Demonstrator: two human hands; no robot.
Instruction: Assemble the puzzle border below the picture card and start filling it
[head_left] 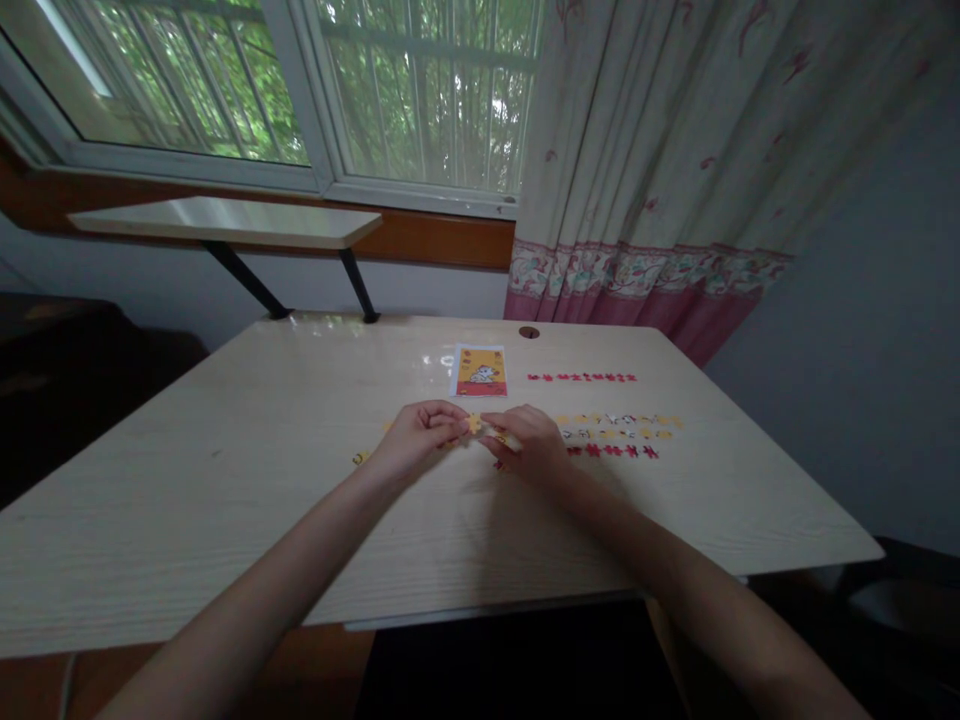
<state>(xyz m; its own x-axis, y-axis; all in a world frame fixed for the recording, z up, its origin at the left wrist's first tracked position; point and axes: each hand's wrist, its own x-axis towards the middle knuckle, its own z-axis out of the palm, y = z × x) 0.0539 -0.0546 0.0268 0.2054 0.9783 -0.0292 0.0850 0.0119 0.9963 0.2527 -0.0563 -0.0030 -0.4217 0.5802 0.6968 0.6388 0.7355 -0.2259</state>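
Between my two hands, above the table, is a small yellow jigsaw puzzle piece (474,424). My left hand (427,430) pinches it from the left with thumb and fingers. From the other side, the fingertips of my right hand (529,438) close on its right edge. A picture card (480,372) with a white animal on yellow and red lies just beyond my hands. To the right, yellow and white puzzle pieces (615,420) lie in rows, with red puzzle pieces (613,451) nearer me. Some pieces under my hands are partly hidden.
Another row of red pieces (582,378) lies farther back on the pale wooden table (300,520). A raised shelf (225,222) on dark legs stands at the back left. Beyond are a window and a curtain (637,200). A round cable hole (529,332) is near the back edge.
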